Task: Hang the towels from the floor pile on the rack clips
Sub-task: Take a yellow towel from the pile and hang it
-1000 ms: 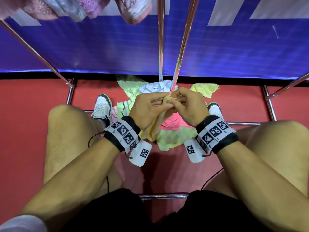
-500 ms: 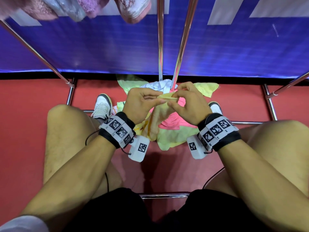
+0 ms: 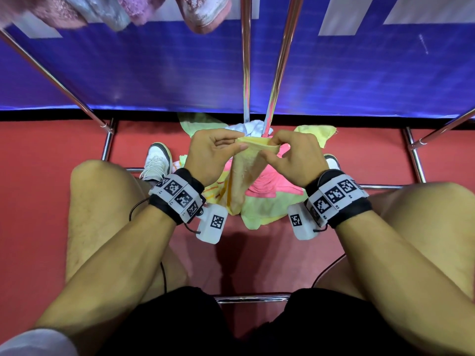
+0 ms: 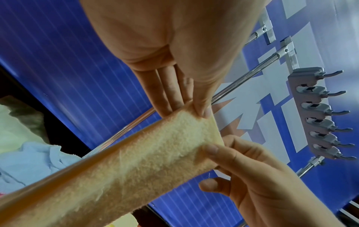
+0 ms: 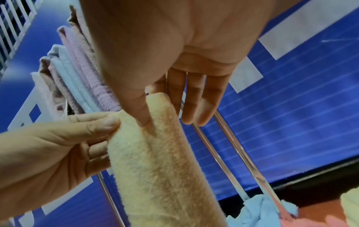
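I hold a pale yellow towel up between my knees, above the floor pile of pink, green, white and light blue towels. My left hand pinches the towel's top edge at its left corner. My right hand pinches the same edge at its right end, thumb in front. The rest of the towel hangs down toward the pile. In the left wrist view a bar of metal rack clips stands empty, up and to the right. Several towels hang on the rack at the left.
Two chrome rack poles rise straight behind the hands, in front of a blue banner. Slanted rack legs and floor bars frame my knees on the red floor. My shoes flank the pile.
Both hands have risen a little and drawn apart, stretching the yellow towel's top edge out between them. The towel hangs longer below the hands.
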Demonstrator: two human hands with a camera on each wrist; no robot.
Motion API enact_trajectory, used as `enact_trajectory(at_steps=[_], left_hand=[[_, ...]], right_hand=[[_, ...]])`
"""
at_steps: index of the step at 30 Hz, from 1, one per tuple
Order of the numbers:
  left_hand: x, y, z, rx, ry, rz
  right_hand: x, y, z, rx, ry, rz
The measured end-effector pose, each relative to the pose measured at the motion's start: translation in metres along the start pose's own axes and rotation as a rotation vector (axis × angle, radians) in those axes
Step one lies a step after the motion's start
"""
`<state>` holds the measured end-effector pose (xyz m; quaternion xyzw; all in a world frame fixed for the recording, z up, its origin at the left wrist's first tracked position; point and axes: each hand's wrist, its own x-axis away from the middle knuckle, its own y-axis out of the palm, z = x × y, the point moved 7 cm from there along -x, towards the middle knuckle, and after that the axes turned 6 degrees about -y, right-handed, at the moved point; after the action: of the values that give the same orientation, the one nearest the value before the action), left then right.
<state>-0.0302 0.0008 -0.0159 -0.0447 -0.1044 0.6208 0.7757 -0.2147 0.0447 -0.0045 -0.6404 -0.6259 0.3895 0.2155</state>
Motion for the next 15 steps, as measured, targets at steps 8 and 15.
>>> enact_trajectory(at_steps=[8, 15], left_hand=[[0.005, 0.000, 0.015, 0.058, 0.045, 0.020], [0.010, 0.005, 0.009, 0.124, 0.022, 0.026]], right_hand=[[-0.004, -0.007, 0.008, -0.504, 0.138, 0.167], [-0.007, 0.009, 0.001, -0.501, 0.118, 0.014]])
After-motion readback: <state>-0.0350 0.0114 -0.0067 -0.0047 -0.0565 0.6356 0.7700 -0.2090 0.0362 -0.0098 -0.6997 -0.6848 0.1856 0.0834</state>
